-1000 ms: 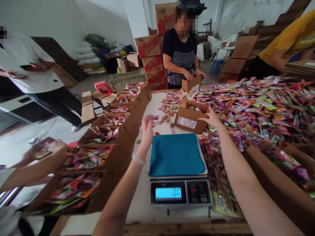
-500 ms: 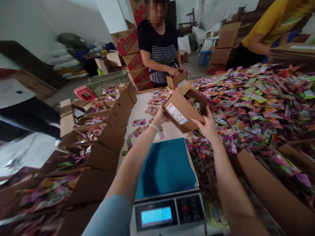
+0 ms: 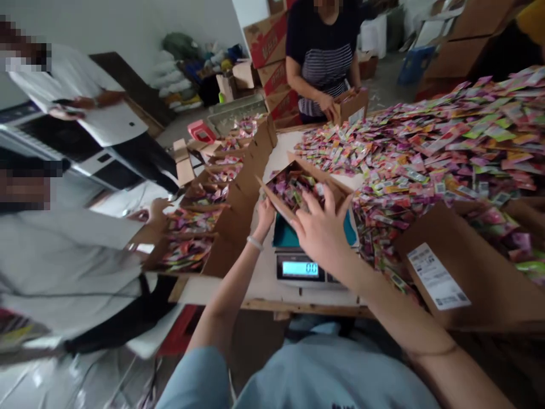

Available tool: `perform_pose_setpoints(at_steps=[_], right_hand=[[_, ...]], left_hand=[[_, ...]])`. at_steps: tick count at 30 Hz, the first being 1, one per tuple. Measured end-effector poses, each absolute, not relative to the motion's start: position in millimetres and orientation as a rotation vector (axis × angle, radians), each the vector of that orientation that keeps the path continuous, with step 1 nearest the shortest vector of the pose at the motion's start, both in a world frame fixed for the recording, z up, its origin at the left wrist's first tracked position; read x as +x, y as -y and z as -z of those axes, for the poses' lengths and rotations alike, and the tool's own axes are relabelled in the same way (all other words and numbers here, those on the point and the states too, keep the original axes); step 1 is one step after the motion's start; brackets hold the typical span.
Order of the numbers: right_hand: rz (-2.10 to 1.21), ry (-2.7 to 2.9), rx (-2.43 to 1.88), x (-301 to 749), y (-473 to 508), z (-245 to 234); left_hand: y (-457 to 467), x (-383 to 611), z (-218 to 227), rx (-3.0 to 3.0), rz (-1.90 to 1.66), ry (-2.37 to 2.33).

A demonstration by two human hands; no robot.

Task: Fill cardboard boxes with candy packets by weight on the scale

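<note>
A small open cardboard box (image 3: 279, 202) filled with colourful packets (image 3: 293, 190) is held above a digital scale (image 3: 300, 266) with a teal pan. My left hand (image 3: 264, 215) grips the box's left side from below. My right hand (image 3: 322, 228) has its fingers spread over the box's right side and top, pressing on it. The scale's lit display faces me.
A huge heap of colourful packets (image 3: 430, 147) covers the table to the right. A row of filled cartons (image 3: 213, 199) lines the left edge. A large carton (image 3: 460, 272) stands at the right. A person (image 3: 323, 57) handles a box across the table; others stand at left.
The box has come from the table's middle toward me and now hangs over the scale, its open top facing up. My view has pulled back and tilted down.
</note>
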State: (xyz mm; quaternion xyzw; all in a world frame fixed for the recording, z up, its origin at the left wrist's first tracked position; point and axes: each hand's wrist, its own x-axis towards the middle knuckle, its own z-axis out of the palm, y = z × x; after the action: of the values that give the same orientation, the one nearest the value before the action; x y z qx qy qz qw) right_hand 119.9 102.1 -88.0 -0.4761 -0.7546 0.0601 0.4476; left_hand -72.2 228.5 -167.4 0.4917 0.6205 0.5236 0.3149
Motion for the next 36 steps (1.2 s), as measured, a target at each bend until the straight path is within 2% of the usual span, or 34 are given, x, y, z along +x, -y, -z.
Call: perform_pose_setpoints(at_steps=[5,9,12,16,20,24,27,30,33,36], right_hand=[[-0.142,1.92,-1.123,142,-115,82],[0.005,1.817,-1.067,203,-108,75],[0.037,1.583,-1.19,264,-119,102],[-0.138,1.479,-1.593,328,-162,168],[-0.352,1.516,-1.844,336,-205,215],[-0.505,1.6,-2.307,313,-230,238],[-0.41,1.697,-2.459,302,-233,254],[-0.181,1.853,-2.368,302,-228,264],[-0.018,1.954,-2.284,306,-223,266],[-0.003,1.941,-2.299,308,-219,267]], left_hand=[[-229,-92,170,1.305,-1.454,-1.741],[-197,-113,170,1.351,-1.631,-1.647],[-178,-127,160,1.439,-1.748,-1.536],[-194,-130,115,1.77,-1.756,-1.387],[-250,-109,69,2.238,-1.628,-1.316],[-306,-81,61,2.3,-1.408,-1.34],[-323,-69,60,2.18,-0.974,-1.417],[-319,-65,46,2.223,-0.517,-1.51],[-309,-66,26,2.297,-0.334,-1.615],[-298,-71,12,2.326,-0.311,-1.669]])
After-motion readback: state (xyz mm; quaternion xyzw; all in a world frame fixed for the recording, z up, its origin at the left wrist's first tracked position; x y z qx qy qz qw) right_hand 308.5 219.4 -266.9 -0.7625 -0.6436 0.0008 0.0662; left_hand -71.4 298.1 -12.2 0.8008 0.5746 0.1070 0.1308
